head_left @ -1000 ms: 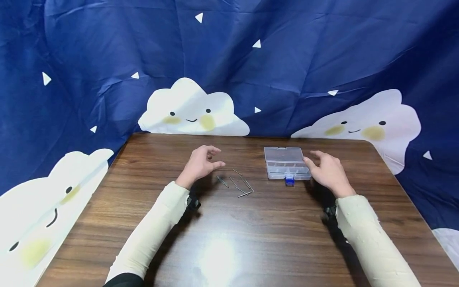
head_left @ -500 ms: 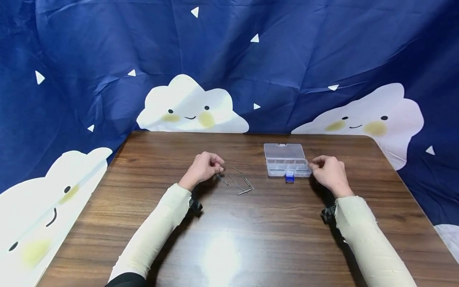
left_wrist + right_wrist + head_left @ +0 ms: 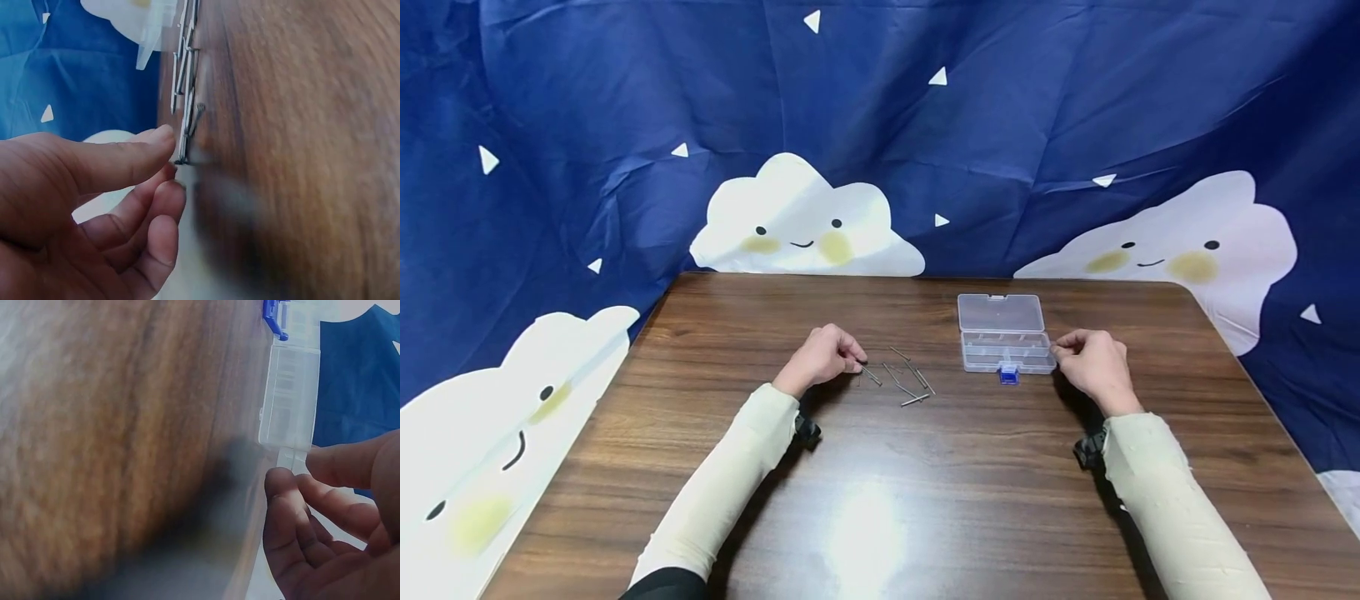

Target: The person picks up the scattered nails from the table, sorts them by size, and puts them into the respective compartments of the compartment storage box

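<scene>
Head view has both forearms reaching forward over the table (image 3: 1000, 517), wrists low and hands bent inward toward each other. The left hand (image 3: 825, 358) is curled, thumb above the fingertips with only a narrow gap between; one end of a nail (image 3: 872, 376) lies right at those tips, and whether they pinch it I cannot tell. More loose nails (image 3: 915, 400) lie just to the right of that grip, some crossing one another. The right hand (image 3: 1093, 367) is also curled, its thumb and forefinger nearly together, pinching the end of a clear divided box (image 3: 981, 365). From this grip the box extends leftward, its lid (image 3: 1000, 313) laid open on the far side and a blue latch (image 3: 1009, 377) on the near side.
</scene>
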Demonstrator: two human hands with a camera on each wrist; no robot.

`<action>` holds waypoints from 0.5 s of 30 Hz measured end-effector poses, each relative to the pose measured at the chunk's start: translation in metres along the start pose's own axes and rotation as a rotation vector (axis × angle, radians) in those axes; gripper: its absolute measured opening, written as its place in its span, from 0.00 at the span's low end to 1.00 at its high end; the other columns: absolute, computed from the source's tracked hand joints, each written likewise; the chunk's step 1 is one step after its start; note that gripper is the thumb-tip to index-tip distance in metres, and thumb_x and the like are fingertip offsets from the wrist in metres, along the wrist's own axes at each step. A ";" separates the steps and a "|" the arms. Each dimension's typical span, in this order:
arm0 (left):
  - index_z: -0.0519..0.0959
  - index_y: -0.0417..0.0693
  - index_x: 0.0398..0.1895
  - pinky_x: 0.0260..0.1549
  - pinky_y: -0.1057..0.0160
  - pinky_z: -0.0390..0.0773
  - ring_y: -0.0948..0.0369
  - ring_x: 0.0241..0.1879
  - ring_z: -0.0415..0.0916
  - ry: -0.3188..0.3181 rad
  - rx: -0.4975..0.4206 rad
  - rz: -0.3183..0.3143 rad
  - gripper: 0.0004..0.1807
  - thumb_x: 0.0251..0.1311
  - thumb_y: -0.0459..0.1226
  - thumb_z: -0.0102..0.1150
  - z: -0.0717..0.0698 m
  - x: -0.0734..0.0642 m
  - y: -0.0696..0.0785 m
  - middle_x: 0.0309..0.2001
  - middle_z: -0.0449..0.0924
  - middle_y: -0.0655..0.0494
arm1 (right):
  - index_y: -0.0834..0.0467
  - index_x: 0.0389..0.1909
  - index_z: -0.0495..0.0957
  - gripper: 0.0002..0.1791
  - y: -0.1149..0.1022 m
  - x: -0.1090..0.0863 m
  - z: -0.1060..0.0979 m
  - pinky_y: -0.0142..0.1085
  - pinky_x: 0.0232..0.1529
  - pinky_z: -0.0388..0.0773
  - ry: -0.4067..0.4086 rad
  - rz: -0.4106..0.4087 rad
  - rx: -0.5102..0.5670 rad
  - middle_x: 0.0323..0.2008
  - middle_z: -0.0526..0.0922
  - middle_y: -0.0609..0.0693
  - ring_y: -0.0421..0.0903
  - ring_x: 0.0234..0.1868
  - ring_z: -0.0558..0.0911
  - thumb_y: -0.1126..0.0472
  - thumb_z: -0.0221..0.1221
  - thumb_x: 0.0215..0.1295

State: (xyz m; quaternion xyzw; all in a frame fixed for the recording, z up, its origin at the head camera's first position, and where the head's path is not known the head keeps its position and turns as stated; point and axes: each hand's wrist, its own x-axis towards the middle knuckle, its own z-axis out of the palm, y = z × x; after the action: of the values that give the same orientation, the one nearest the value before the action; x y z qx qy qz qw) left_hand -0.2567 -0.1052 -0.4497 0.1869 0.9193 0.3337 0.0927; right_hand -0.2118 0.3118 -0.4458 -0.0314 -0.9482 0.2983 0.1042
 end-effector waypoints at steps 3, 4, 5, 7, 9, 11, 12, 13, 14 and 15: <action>0.90 0.46 0.32 0.39 0.62 0.76 0.65 0.28 0.76 -0.025 0.025 0.013 0.06 0.51 0.31 0.77 -0.001 0.000 -0.001 0.23 0.84 0.60 | 0.64 0.35 0.86 0.10 0.001 0.000 0.000 0.55 0.50 0.69 -0.006 0.004 0.000 0.32 0.87 0.58 0.62 0.43 0.80 0.62 0.61 0.65; 0.90 0.46 0.32 0.39 0.62 0.76 0.66 0.28 0.77 -0.027 0.039 0.024 0.06 0.50 0.32 0.77 -0.001 0.000 -0.002 0.24 0.84 0.60 | 0.64 0.35 0.86 0.10 0.002 0.000 0.000 0.55 0.50 0.69 -0.007 0.008 0.001 0.32 0.87 0.58 0.62 0.43 0.80 0.62 0.61 0.65; 0.90 0.47 0.32 0.40 0.62 0.77 0.67 0.28 0.77 -0.027 0.055 0.039 0.06 0.50 0.32 0.77 -0.001 0.001 -0.002 0.24 0.85 0.61 | 0.64 0.35 0.86 0.10 0.002 0.000 0.000 0.56 0.51 0.68 -0.010 0.011 0.002 0.32 0.87 0.58 0.62 0.43 0.79 0.61 0.61 0.65; 0.90 0.47 0.30 0.39 0.63 0.77 0.68 0.28 0.78 -0.026 0.086 0.070 0.05 0.49 0.33 0.78 -0.001 0.002 -0.003 0.25 0.85 0.62 | 0.64 0.35 0.86 0.10 0.003 0.000 0.000 0.55 0.51 0.68 -0.014 0.019 0.002 0.32 0.87 0.58 0.62 0.44 0.79 0.61 0.61 0.65; 0.89 0.48 0.27 0.39 0.63 0.78 0.69 0.28 0.78 -0.033 0.111 0.086 0.05 0.48 0.34 0.79 -0.003 0.004 -0.004 0.24 0.85 0.63 | 0.64 0.36 0.86 0.10 0.004 0.001 0.000 0.56 0.51 0.68 -0.018 0.022 0.003 0.33 0.87 0.58 0.62 0.44 0.79 0.61 0.60 0.66; 0.88 0.49 0.25 0.37 0.64 0.78 0.69 0.27 0.77 -0.053 0.125 0.089 0.06 0.47 0.35 0.79 -0.004 0.006 -0.005 0.23 0.83 0.64 | 0.64 0.36 0.86 0.10 0.004 0.001 0.000 0.56 0.52 0.67 -0.025 0.026 0.004 0.33 0.87 0.58 0.62 0.45 0.78 0.61 0.61 0.66; 0.88 0.49 0.24 0.37 0.64 0.78 0.68 0.27 0.77 -0.067 0.126 0.084 0.06 0.47 0.35 0.79 -0.005 0.007 -0.005 0.22 0.83 0.65 | 0.64 0.36 0.86 0.10 0.004 0.001 0.000 0.56 0.52 0.67 -0.027 0.026 0.004 0.33 0.87 0.58 0.62 0.44 0.79 0.61 0.61 0.66; 0.87 0.50 0.24 0.37 0.64 0.78 0.68 0.27 0.77 -0.082 0.129 0.078 0.06 0.48 0.35 0.79 -0.005 0.008 -0.006 0.22 0.83 0.65 | 0.64 0.36 0.86 0.10 0.004 0.001 0.000 0.56 0.52 0.67 -0.030 0.026 0.003 0.33 0.87 0.58 0.62 0.44 0.79 0.61 0.61 0.66; 0.87 0.50 0.23 0.37 0.64 0.78 0.67 0.28 0.77 -0.097 0.136 0.075 0.06 0.48 0.35 0.79 -0.006 0.009 -0.006 0.22 0.82 0.65 | 0.64 0.36 0.86 0.10 0.004 0.001 0.000 0.56 0.52 0.66 -0.034 0.027 0.004 0.33 0.87 0.58 0.62 0.44 0.79 0.60 0.61 0.67; 0.87 0.49 0.24 0.38 0.64 0.78 0.67 0.28 0.77 -0.113 0.143 0.072 0.06 0.49 0.35 0.78 -0.006 0.009 -0.007 0.23 0.82 0.65 | 0.64 0.36 0.86 0.10 0.004 0.001 0.000 0.56 0.52 0.66 -0.038 0.028 0.004 0.33 0.87 0.58 0.61 0.44 0.79 0.60 0.61 0.67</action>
State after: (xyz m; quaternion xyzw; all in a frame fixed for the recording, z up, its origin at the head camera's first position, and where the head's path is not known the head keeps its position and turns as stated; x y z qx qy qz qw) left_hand -0.2690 -0.1096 -0.4498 0.2445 0.9267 0.2594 0.1189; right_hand -0.2129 0.3155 -0.4477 -0.0387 -0.9490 0.3021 0.0821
